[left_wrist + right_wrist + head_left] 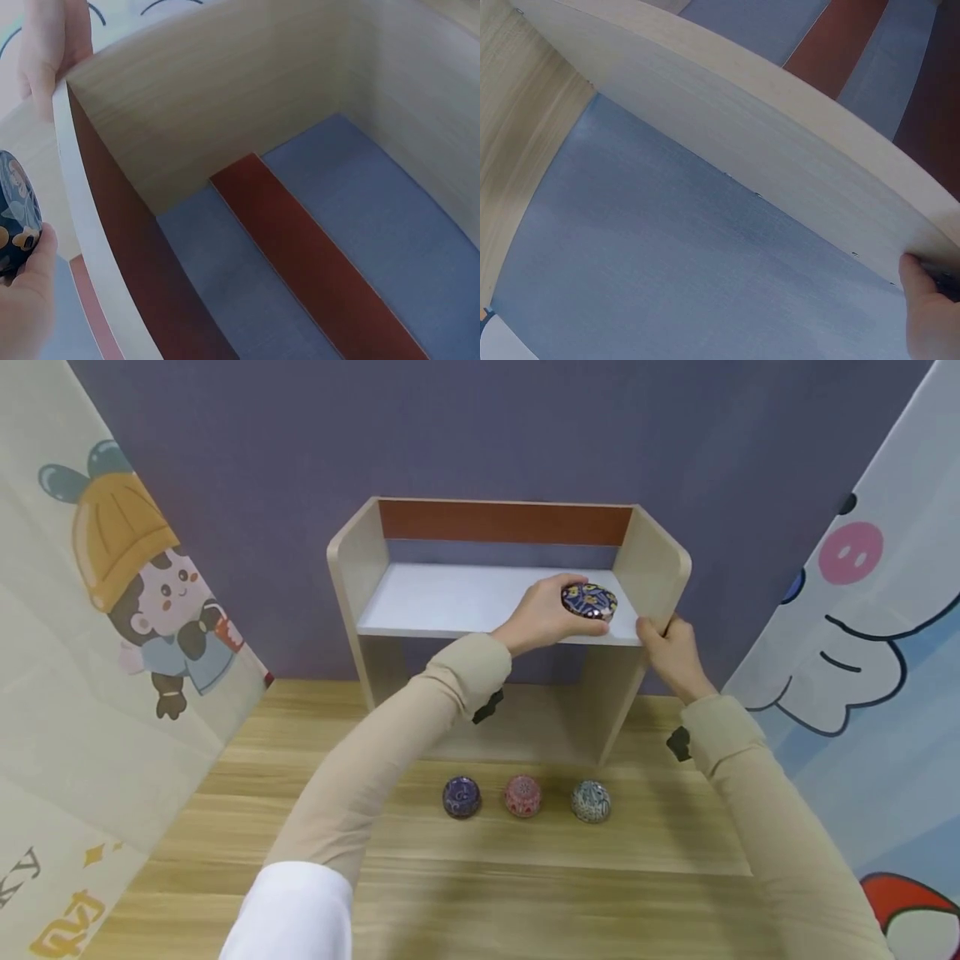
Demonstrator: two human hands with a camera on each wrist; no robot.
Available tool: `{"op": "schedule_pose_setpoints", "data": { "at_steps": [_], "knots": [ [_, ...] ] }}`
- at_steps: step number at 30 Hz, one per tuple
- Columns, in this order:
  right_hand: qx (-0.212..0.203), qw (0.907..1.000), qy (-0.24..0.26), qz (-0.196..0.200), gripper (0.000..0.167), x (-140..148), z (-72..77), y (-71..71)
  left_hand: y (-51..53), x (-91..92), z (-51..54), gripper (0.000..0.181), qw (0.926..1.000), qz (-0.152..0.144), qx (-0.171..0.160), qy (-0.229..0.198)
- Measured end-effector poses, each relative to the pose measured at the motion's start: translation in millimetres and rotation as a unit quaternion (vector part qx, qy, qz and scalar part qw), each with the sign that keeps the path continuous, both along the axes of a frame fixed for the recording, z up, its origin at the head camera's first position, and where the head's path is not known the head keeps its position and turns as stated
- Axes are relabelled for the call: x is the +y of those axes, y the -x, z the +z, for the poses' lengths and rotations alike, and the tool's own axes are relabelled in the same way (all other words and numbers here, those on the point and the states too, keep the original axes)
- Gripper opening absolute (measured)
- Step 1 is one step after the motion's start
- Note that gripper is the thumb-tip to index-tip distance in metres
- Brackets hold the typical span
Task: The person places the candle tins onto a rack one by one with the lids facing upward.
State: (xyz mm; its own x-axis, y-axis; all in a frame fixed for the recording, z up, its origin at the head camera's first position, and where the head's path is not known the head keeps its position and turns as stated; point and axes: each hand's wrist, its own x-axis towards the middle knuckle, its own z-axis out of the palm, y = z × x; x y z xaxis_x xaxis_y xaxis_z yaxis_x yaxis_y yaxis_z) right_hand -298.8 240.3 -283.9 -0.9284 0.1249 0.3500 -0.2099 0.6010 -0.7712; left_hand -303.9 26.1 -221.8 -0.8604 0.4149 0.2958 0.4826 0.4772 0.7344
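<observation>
My left hand holds a small round tin, dark blue with a yellow floral pattern, between thumb and fingers. It is over the right part of the white upper board of a wooden desktop shelf; whether the tin touches the board I cannot tell. In the left wrist view the tin shows at the left edge. My right hand grips the front edge of the shelf's right side panel at board height. On the table before the shelf stand a purple tin, a pink-red tin and a grey-white patterned tin.
The shelf stands on a wood-grain table against a blue-grey backdrop. Its lower compartment is open to the front. Printed curtains hang at left and right. Each wrist wears a dark device.
</observation>
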Motion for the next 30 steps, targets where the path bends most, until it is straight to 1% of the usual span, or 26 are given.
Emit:
{"op": "schedule_pose_setpoints", "data": {
  "at_steps": [3,8,16,20,24,27,30],
  "knots": [
    [-0.002,1.0000,0.002,-0.003,0.047,1.2,-0.4,-0.6,6.5,8.4,1.7,0.080,1.0000,-0.002,0.001,0.002],
    [0.002,0.9999,-0.001,-0.011,0.046,2.5,-1.5,-1.0,14.9,20.7,1.6,0.081,0.9998,-0.009,-0.015,-0.008],
    [0.010,0.9999,-0.009,0.002,0.041,0.6,-5.3,1.1,20.0,30.4,-6.8,0.079,0.9993,0.001,-0.031,-0.022],
    [0.015,0.9998,-0.011,0.001,0.041,0.5,-4.8,1.8,24.3,35.6,-8.7,0.080,0.9993,0.000,-0.028,-0.023],
    [0.015,0.9998,-0.014,-0.001,0.043,-0.1,-2.3,1.3,27.5,37.7,-9.3,0.079,0.9995,0.009,-0.021,-0.024],
    [0.006,0.9998,-0.016,-0.001,0.047,-0.1,0.3,0.0,28.0,37.7,-9.6,0.078,0.9993,0.019,-0.018,-0.027],
    [-0.003,0.9999,-0.013,-0.003,0.050,0.2,2.5,-1.5,27.7,38.0,-10.5,0.078,0.9993,0.019,-0.020,-0.026]
  ]
}}
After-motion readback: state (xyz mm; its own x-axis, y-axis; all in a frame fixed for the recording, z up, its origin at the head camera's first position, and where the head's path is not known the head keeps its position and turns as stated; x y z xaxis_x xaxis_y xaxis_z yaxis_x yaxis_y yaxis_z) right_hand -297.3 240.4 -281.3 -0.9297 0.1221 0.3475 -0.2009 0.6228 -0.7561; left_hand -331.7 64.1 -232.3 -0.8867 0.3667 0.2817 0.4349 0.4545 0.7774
